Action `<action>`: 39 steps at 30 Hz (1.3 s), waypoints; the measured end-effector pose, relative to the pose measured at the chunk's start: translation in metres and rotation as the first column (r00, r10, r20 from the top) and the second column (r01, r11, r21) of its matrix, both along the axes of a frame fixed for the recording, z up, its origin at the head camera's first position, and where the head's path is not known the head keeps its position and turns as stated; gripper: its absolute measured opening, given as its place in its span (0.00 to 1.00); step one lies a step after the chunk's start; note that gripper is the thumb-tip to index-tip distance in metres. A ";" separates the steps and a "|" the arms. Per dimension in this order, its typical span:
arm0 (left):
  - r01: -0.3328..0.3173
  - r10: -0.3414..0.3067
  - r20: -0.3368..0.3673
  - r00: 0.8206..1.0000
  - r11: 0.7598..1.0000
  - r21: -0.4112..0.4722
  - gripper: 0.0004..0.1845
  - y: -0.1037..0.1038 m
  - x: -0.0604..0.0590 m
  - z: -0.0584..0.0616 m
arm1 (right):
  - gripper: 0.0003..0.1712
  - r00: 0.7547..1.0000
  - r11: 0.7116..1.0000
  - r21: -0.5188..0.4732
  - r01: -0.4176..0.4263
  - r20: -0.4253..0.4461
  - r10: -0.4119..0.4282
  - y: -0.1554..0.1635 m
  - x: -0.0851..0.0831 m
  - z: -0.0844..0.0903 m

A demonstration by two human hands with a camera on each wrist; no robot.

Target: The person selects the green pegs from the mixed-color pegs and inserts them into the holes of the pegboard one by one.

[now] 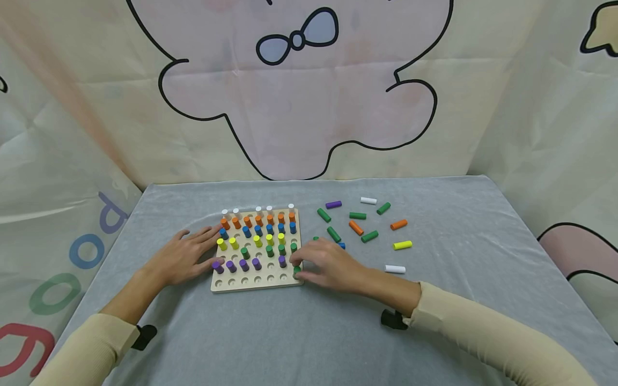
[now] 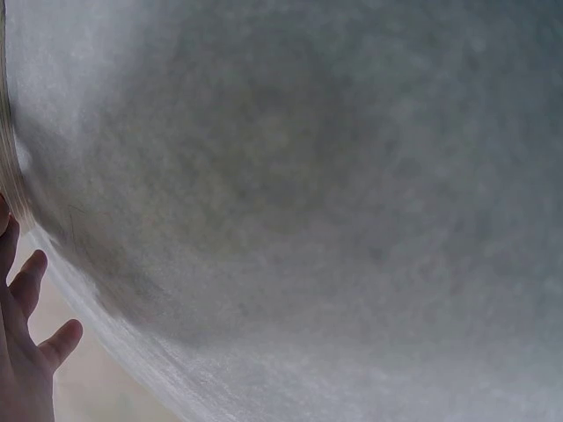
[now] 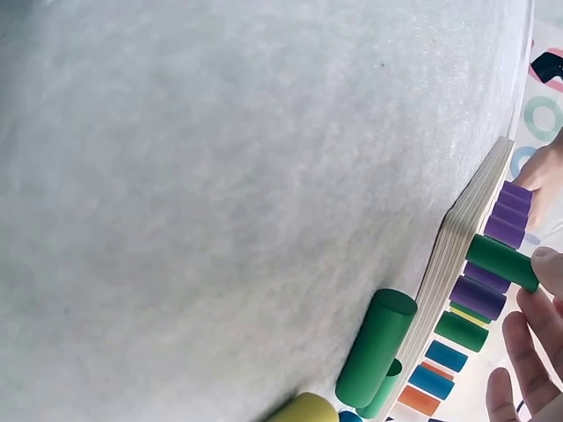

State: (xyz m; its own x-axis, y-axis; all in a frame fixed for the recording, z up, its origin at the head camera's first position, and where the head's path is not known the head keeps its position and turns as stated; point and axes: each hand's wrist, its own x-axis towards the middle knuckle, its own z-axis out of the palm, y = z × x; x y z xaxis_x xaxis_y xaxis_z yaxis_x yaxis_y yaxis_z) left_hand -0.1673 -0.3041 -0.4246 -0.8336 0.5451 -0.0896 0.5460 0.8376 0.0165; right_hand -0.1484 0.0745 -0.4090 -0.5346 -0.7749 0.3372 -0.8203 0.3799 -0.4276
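A wooden pegboard [image 1: 257, 283] lies on the grey cloth, with rows of white, orange, blue, yellow, green and purple pegs standing in its holes. My right hand [image 1: 303, 271] pinches a green peg [image 1: 296, 269] at the board's right edge, near the front corner. The right wrist view shows that green peg [image 3: 500, 261] between my fingertips [image 3: 547, 269] over the board [image 3: 459, 255]. My left hand [image 1: 200, 252] rests flat on the cloth with straight fingers against the board's left edge, beside a purple peg [image 1: 217, 266]. In the left wrist view only my left hand's fingers [image 2: 28, 347] and the cloth show.
Several loose pegs lie on the cloth right of the board: green [image 1: 369, 236], orange [image 1: 398, 224], yellow [image 1: 402, 245], white [image 1: 395, 269], purple [image 1: 333, 204]. A loose green peg [image 3: 374, 347] lies against the board's side. A printed curtain hangs behind the table [image 1: 309, 338].
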 end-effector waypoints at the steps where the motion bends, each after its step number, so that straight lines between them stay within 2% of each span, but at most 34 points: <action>1: 0.001 -0.001 -0.001 1.000 1.000 -0.001 0.39 0.000 0.000 0.000 | 0.15 1.000 1.000 0.004 0.003 0.004 -0.003 0.000 0.000 0.000; 9: 0.003 -0.003 0.004 1.000 1.000 -0.002 0.39 0.001 0.001 0.000 | 0.16 0.999 0.999 0.049 0.024 0.030 -0.026 -0.002 0.000 -0.003; 16: -0.006 0.006 0.005 1.000 1.000 -0.004 0.40 0.001 0.001 -0.002 | 0.16 0.999 0.999 0.031 0.031 0.023 -0.032 0.006 -0.002 0.003; 23: -0.006 0.006 0.002 1.000 1.000 0.001 0.40 0.001 0.000 -0.002 | 0.17 0.992 0.991 0.041 0.124 0.027 -0.125 0.036 -0.012 0.008; 32: -0.012 0.012 0.010 1.000 1.000 0.000 0.40 0.001 0.001 -0.001 | 0.17 0.978 0.977 0.040 0.209 0.017 -0.210 0.081 -0.029 0.002; 35: -0.015 0.015 0.014 1.000 1.000 -0.003 0.40 0.001 0.001 0.000 | 0.19 0.969 0.968 0.060 0.245 0.024 -0.247 0.095 -0.034 0.001; 39: -0.019 0.019 0.016 1.000 1.000 -0.006 0.41 0.001 0.001 0.000 | 0.21 0.945 0.942 0.091 0.322 0.029 -0.325 0.113 -0.039 0.002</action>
